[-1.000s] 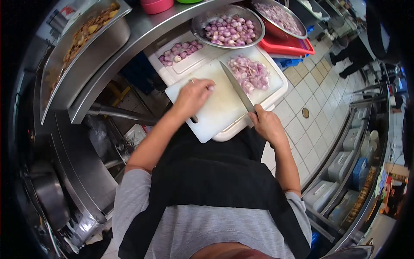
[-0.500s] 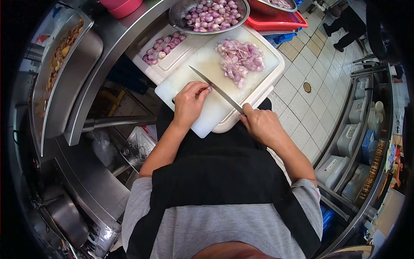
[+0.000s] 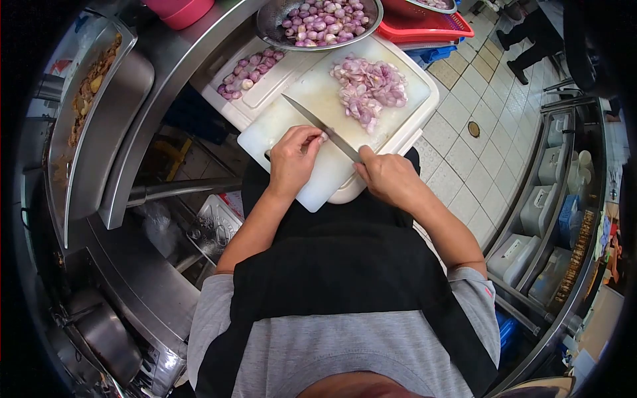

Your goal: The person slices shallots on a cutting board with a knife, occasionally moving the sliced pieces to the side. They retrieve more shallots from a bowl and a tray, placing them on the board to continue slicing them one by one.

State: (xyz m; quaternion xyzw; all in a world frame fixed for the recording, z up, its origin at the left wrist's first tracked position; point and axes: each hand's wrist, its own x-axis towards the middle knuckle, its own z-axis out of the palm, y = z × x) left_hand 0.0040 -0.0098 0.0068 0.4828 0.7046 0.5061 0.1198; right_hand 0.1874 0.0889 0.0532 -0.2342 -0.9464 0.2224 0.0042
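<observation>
The right hand [image 3: 391, 176] grips the knife [image 3: 321, 123]; a sideways slip could cut the curled left hand [image 3: 292, 159] alongside, its hold indiscernible.

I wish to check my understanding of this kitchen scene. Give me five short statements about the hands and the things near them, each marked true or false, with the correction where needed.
1. The right hand holds the knife. True.
2. Whole shallots lie in the bowl. True.
3. The sliced shallots lie in the bowl too. False: they lie on the board.
4. The left hand is inside the bowl. False: it is over the board, close to the knife.
5. The tray beside the bowl is red. True.
</observation>
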